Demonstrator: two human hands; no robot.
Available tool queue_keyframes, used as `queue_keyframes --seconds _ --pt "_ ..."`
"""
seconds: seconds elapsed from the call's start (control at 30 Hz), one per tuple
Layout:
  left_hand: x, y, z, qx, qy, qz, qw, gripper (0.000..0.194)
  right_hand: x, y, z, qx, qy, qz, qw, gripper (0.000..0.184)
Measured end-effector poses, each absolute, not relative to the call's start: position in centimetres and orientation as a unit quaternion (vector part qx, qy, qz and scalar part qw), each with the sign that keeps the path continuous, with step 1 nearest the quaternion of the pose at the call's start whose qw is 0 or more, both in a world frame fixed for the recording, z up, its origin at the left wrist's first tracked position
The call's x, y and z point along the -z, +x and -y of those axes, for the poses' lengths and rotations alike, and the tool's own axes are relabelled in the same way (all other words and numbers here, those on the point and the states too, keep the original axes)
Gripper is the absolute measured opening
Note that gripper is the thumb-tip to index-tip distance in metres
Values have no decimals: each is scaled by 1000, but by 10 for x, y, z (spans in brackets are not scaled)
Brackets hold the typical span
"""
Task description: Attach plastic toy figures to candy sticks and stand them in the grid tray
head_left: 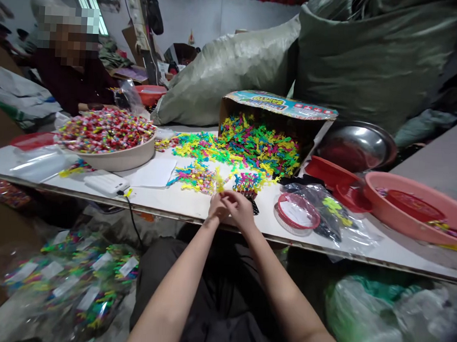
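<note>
Both my hands meet at the near edge of the white table (184,202). My left hand (216,209) is closed, fingers pinched against my right hand (241,209), which curls over it. A small yellow plastic toy piece (220,187) sticks up from between the fingers. Just beyond lie small piles of bright plastic toy figures (197,177), and more of them spill from a tipped cardboard box (276,135). A small black object (254,207) lies beside my right hand.
A person sits at the far left behind a beige basin of wrapped candies (108,134). A white power bank (106,182) with cable, a red-rimmed lid (297,214), red and pink basins (414,206), a steel bowl (356,144) and big green sacks (372,56) surround the table. Filled bags (73,280) lie on the floor.
</note>
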State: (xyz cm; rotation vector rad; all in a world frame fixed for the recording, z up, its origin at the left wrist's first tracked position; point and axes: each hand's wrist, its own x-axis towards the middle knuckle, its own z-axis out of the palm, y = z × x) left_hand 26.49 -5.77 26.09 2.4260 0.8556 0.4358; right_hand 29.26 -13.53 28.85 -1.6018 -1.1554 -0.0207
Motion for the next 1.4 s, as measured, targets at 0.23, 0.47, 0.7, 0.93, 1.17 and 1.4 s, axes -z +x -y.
queue_keyframes --seconds 0.23,0.47,0.7,0.93,1.17,1.4 --pt "-245 266 45 -180 904 -286 263 33 -254 338 190 86 -734 275 615 28" --pt "-244 265 46 -180 913 -266 251 35 -246 346 183 131 -751 228 606 26" --pt "-245 265 45 -175 920 -256 239 35 -243 348 188 130 -757 232 597 25" --pt "-245 264 46 -168 925 -253 229 38 -245 347 188 79 -682 218 694 27" --pt "-247 264 45 -161 925 -251 238 41 -234 355 188 46 -680 209 701 32" --pt "-248 262 47 -161 917 -259 257 52 -230 354 180 59 -735 177 652 31"
